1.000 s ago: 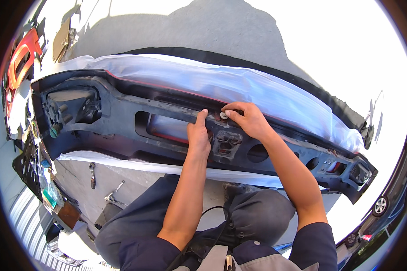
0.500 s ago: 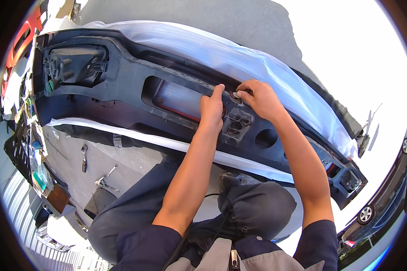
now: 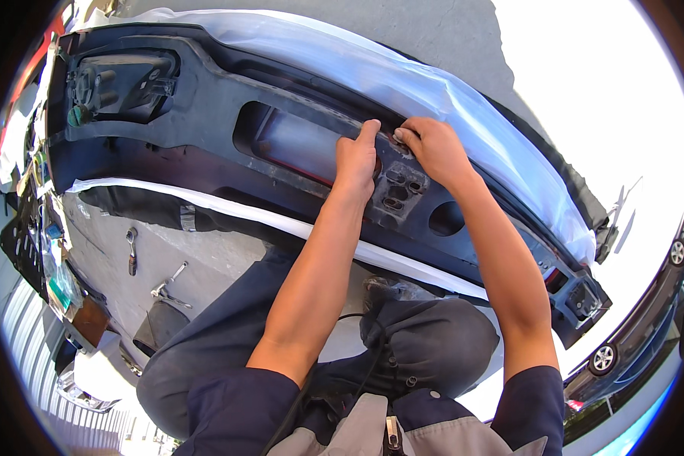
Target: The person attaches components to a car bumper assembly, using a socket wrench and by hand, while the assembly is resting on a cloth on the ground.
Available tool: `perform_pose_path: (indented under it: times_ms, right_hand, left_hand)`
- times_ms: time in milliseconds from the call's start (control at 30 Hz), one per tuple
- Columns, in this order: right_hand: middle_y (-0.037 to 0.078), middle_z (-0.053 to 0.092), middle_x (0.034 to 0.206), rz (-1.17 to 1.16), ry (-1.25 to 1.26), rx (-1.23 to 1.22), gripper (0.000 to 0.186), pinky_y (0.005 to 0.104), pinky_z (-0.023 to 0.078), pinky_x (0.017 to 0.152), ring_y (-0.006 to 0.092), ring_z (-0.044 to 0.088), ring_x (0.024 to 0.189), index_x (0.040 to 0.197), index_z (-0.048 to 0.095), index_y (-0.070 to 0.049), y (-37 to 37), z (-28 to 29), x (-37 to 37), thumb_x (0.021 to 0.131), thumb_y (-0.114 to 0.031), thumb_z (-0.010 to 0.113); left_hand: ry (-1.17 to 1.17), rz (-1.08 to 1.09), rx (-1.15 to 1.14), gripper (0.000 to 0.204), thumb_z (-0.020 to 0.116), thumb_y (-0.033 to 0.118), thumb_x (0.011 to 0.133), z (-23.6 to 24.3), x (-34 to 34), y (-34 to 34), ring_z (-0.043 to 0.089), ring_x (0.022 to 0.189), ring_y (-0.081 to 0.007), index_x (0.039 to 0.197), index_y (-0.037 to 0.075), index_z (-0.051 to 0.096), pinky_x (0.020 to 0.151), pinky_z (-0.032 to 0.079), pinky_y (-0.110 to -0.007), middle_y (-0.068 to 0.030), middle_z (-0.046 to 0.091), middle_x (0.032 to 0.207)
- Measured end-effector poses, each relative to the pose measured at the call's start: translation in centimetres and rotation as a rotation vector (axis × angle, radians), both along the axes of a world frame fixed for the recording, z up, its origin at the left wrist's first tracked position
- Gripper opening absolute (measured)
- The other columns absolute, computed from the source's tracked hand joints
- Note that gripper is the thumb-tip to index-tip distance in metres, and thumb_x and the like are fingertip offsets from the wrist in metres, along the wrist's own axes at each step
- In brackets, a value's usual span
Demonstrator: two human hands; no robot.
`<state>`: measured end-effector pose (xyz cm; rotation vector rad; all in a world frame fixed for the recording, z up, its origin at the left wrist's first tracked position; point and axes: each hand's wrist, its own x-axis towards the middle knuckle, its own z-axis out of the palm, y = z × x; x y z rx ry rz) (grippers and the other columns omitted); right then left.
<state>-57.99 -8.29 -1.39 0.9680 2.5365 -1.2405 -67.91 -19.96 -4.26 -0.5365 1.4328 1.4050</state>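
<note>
Across the person's knees lies a dark car bumper (image 3: 205,114), inner side up, with white film (image 3: 403,72) along its far edge. Both hands meet at its middle: the left hand (image 3: 357,156) presses with forefinger extended, the right hand (image 3: 432,148) pinches something too small to tell. A wrench (image 3: 131,251) and ratchet (image 3: 167,283) lie on the concrete at left, well apart.

Outdoor car repair yard/body shop: detached black bumper (image 3: 205,144) on concrete ground (image 3: 205,266), wrench (image 3: 131,251) & ratchet (image 3: 169,281) at 8 o'clock, parked car (image 3: 631,334) at 4 o'clock, more parts at 9 o'clock.
</note>
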Motion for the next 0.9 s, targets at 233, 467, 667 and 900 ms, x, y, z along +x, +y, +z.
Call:
perform_pose_path:
  times_ms: [233,467,667,900]
  right_hand:
    - [0.012,0.062,0.092,0.205,0.003,0.263,0.032,0.0412,0.05,0.084,0.0306,0.059,0.097,0.1,0.068,-0.004,-1.2,0.9,0.7,0.096,-0.033,0.056]
    - [0.012,0.062,0.098,0.274,-0.044,0.3,0.039,0.0401,0.049,0.087,0.0291,0.058,0.1,0.104,0.068,-0.004,-1.0,0.7,0.6,0.097,-0.037,0.05]
    - [0.013,0.067,0.105,-0.019,-0.076,-0.094,0.05,0.039,0.049,0.085,0.0269,0.061,0.096,0.109,0.068,0.0,1.4,-1.1,0.8,0.102,-0.04,0.04]
    - [0.02,0.064,0.109,-0.284,0.161,-0.836,0.066,0.0356,0.05,0.09,0.0243,0.06,0.102,0.126,0.058,0.009,1.1,4.6,-3.2,0.104,-0.049,0.034]
  left_hand:
    - [-0.006,-0.034,-0.03,0.029,0.07,0.028,0.085,0.0,-0.4,0.0,0.057,0.061,-0.0128,0.086,0.0,0.062,0.053,0.044,-0.029,-0.0061,0.062,0.076]
    - [-0.02,-0.007,0.021,0.046,0.071,0.033,0.088,-0.6,-0.7,0.2,0.059,0.069,-0.0164,0.098,-0.009,0.054,0.054,0.048,-0.029,-0.0099,0.058,0.084]
    - [0.324,-0.326,-0.106,0.042,0.067,0.033,0.091,0.9,-2.1,-2.6,0.064,0.089,-0.0198,0.108,-0.004,0.06,0.077,0.052,-0.034,-0.0097,0.065,0.093]
    - [1.253,-0.661,-0.019,0.028,0.071,0.014,0.085,9.5,-2.4,-3.0,0.065,0.09,-0.0244,0.112,0.007,0.065,0.076,0.053,-0.037,-0.0087,0.063,0.1]
